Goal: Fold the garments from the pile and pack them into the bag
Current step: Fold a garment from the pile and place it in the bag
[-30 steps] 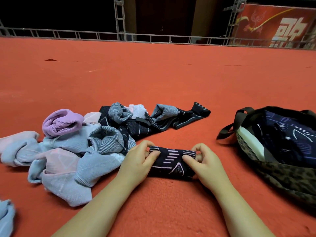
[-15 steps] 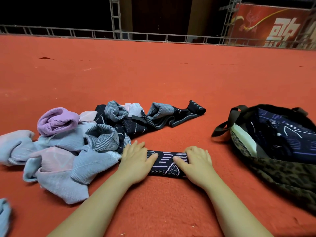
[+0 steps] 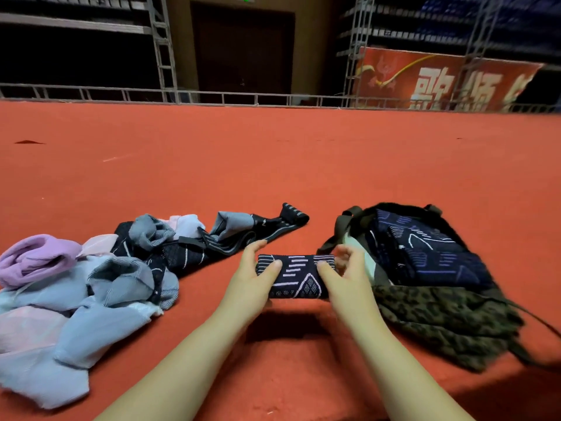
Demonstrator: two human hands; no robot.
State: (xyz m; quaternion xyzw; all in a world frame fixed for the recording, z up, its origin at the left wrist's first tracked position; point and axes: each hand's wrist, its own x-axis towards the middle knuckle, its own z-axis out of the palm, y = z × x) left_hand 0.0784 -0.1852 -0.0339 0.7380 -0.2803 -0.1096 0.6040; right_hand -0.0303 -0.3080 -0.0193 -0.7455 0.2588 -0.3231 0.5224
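both hands, left hand (image 3: 254,279) and right hand (image 3: 340,276), grip the ends of a folded dark patterned garment (image 3: 296,276), lifted off the red floor (image 3: 273,165); the open bag (image 3: 440,305) lies just right of them.

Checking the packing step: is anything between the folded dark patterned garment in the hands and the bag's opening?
Nothing visible. The folded dark patterned garment, held by the left hand and right hand, is right beside the open leopard-print bag.
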